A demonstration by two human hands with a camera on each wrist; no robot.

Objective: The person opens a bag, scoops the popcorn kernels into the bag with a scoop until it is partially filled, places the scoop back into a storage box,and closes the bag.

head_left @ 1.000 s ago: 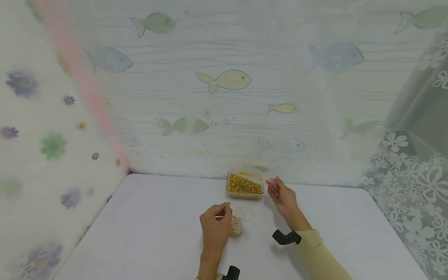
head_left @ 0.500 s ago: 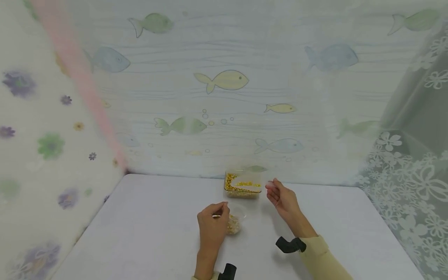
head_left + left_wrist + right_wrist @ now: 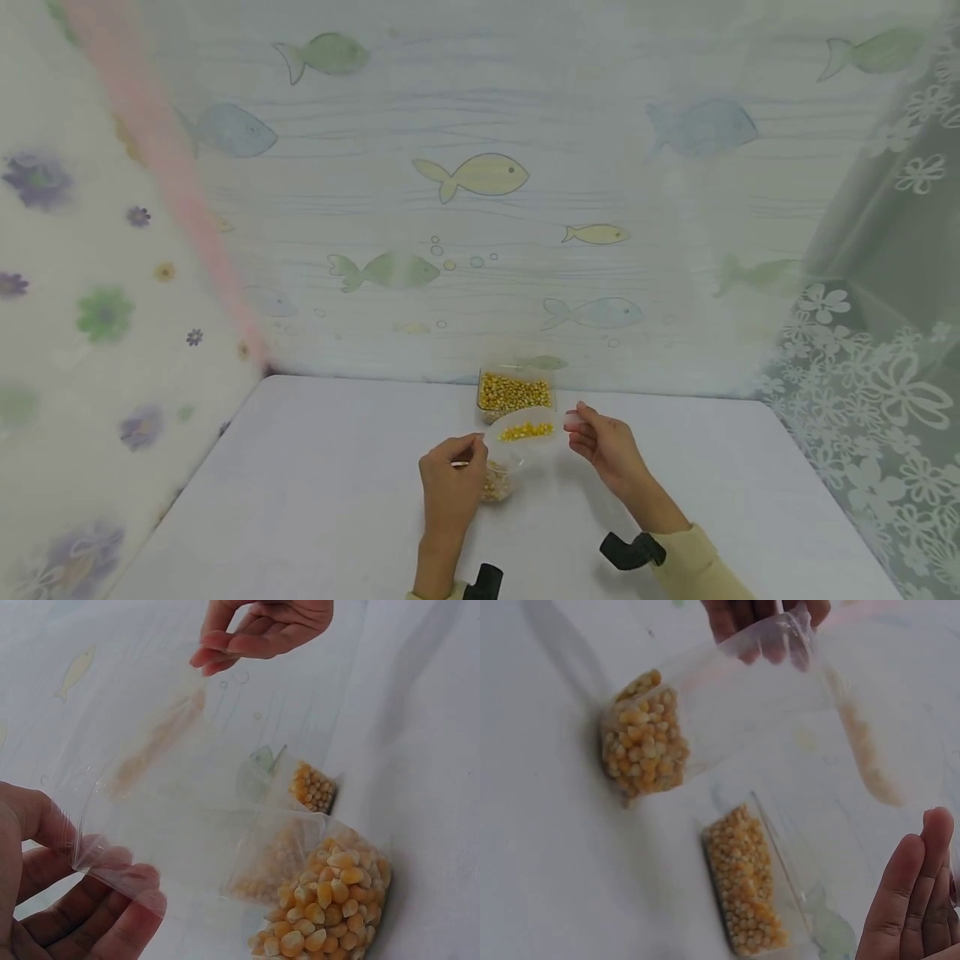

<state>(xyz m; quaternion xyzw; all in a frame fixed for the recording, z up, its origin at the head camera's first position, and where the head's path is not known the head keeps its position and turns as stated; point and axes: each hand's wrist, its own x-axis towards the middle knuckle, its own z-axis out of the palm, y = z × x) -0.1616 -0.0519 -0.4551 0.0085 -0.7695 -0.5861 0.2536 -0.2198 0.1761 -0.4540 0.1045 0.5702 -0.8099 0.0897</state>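
My left hand (image 3: 452, 482) pinches the upper edge of a clear plastic bag (image 3: 187, 825), and its mouth spreads open between thumb and fingers in the left wrist view. Corn kernels (image 3: 326, 900) fill the bottom of the bag, which rests on the table. Across from it, my right hand (image 3: 606, 446) pinches the end of a translucent white scoop (image 3: 521, 414). A row of yellow kernels (image 3: 527, 432) lies in the scoop. In the head view the scoop is level, close to the left fingertips and above the bag. Both wrist views show it blurred through the plastic.
Behind the scoop, a clear rectangular container (image 3: 491, 414) of corn kernels stands near the far edge of the white table (image 3: 322, 483). A fish-patterned curtain (image 3: 420, 208) hangs just beyond. Black wrist mounts (image 3: 632, 551) sit on both forearms.
My right hand has brought the scoop with kernels from over the container toward me, to the bag's mouth. My left hand keeps its hold on the bag, almost unmoved.
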